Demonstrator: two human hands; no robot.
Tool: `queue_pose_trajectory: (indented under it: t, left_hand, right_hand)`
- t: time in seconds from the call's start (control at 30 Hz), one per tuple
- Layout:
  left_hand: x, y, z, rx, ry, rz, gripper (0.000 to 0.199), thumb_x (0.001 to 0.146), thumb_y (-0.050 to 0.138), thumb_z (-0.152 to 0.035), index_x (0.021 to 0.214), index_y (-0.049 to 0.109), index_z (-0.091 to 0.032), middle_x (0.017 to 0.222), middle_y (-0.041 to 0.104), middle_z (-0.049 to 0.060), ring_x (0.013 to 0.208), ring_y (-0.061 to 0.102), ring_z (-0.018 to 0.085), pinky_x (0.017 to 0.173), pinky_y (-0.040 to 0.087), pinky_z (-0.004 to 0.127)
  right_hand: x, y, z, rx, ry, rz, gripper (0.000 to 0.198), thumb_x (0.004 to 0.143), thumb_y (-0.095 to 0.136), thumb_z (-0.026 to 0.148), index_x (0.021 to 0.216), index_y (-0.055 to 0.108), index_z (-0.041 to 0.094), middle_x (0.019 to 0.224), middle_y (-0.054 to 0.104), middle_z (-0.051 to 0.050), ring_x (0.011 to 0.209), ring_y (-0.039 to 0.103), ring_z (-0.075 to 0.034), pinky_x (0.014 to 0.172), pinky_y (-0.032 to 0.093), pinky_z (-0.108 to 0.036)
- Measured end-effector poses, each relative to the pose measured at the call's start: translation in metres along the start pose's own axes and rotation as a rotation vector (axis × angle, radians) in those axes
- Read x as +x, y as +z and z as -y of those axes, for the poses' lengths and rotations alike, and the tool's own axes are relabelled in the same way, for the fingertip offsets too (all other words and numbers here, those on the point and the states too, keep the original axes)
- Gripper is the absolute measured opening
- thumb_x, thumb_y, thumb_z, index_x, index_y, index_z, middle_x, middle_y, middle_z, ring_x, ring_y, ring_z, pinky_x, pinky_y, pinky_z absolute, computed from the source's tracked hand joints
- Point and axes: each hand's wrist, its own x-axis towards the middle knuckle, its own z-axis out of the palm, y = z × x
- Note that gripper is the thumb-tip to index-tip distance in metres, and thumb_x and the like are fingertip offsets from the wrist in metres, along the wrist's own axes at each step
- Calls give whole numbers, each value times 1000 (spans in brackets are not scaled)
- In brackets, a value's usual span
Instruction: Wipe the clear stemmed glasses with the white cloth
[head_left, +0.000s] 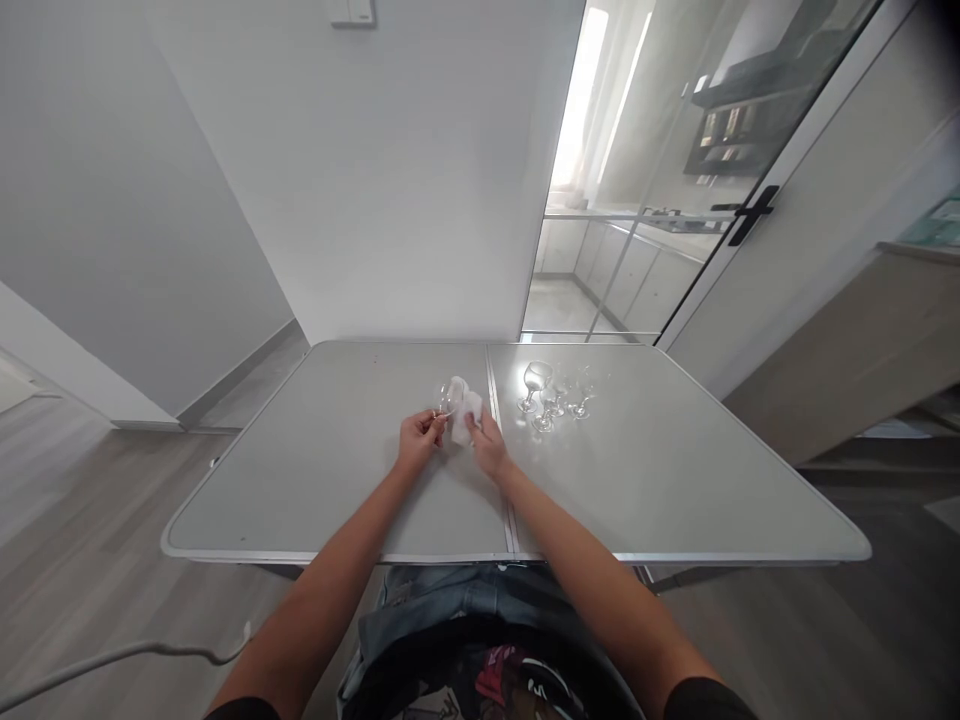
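My left hand point(421, 436) is closed, its fingers pinching a clear wine glass point(447, 397) near its lower end. The glass is tilted, and its bowl points away from me. In my right hand point(489, 440) a white cloth or tissue point(463, 420) is gripped between thumb and fingers. Part of it lies against the glass bowl, and whether some is inside the bowl is hard to make out. Both hands are close together over the table, left of the seam. To their right, several stemmed glasses point(537, 378) stand in a group.
The grey folding table point(315, 490) has a metal rim and a seam point(492, 375) across its middle. Behind it is a white wall point(405, 200). A glass door point(637, 200) with a black handle point(754, 214) is at the back right. A pale cable point(142, 650) crosses the floor at left.
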Motion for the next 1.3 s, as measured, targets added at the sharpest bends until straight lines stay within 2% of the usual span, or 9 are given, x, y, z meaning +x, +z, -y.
queue_pose_trajectory:
  t: [0.2, 0.4, 0.53, 0.67, 0.8, 0.9, 1.07, 1.2, 1.3]
  left_hand:
    - [-1, 0, 8, 75, 7, -32, 33, 86, 63, -40, 64, 57, -16, 51, 51, -2, 47, 49, 10, 49, 40, 22]
    - [-3, 2, 20, 242, 50, 37, 13, 67, 59, -17, 54, 57, -14, 49, 59, 2, 45, 49, 12, 47, 37, 23]
    - [-6, 2, 13, 282, 60, 85, 16, 66, 60, -14, 50, 55, -15, 46, 56, 1, 44, 43, 10, 48, 31, 23]
    - [-9, 3, -2, 366, 123, 219, 20, 77, 65, -24, 58, 62, -15, 50, 56, -1, 48, 41, 10, 53, 31, 23]
    - [-13, 4, -13, 354, 177, 307, 26, 84, 67, -35, 68, 68, -16, 59, 59, -1, 53, 44, 10, 56, 35, 23]
    - [-13, 5, -15, 243, 128, 320, 31, 85, 68, -43, 69, 67, -16, 57, 57, -1, 49, 48, 10, 54, 38, 23]
    - [-9, 4, -10, 108, 74, 255, 42, 86, 67, -53, 68, 64, -15, 52, 53, -1, 47, 49, 11, 54, 42, 24]
    - [-5, 1, -5, 22, 36, 119, 48, 85, 66, -58, 65, 59, -16, 55, 52, -1, 50, 50, 11, 51, 41, 23]
    - [-2, 0, -5, -18, 26, 48, 46, 85, 66, -58, 67, 59, -16, 55, 50, -2, 49, 47, 10, 49, 39, 22]
  right_hand:
    - [-5, 5, 15, -676, -535, 217, 54, 97, 38, 16, 150, 38, 10, 166, 25, -19, 158, 15, -25, 125, 27, -50]
    - [-1, 3, 27, -1034, -723, 367, 38, 88, 47, 9, 122, 62, 15, 150, 53, -15, 150, 33, -30, 125, 19, -58]
    - [8, 7, 41, -1090, -643, 344, 35, 86, 52, 12, 119, 63, 17, 125, 67, -15, 132, 50, -31, 123, 21, -55]
    - [29, -4, 62, -957, -304, 339, 15, 91, 53, 21, 98, 66, 20, 93, 71, -11, 97, 63, -28, 100, 45, -49]
    - [45, -34, 67, -324, 175, 378, 22, 91, 59, 41, 89, 69, 21, 78, 67, -1, 67, 60, -17, 67, 49, -32]
    - [43, -48, 55, 180, 352, 283, 29, 84, 68, 46, 97, 70, 20, 79, 68, 0, 66, 60, -15, 61, 47, -26]
    - [22, -26, 28, 448, 289, 84, 31, 85, 65, 50, 95, 67, 20, 83, 70, -3, 76, 64, -19, 68, 54, -32]
    - [-1, 8, 18, 326, 165, -108, 42, 95, 52, 56, 120, 61, 23, 104, 71, -5, 96, 68, -21, 83, 58, -35]
    - [-16, 20, 17, -4, -24, -29, 53, 100, 47, 51, 144, 47, 22, 132, 64, -11, 125, 59, -24, 107, 50, -40]
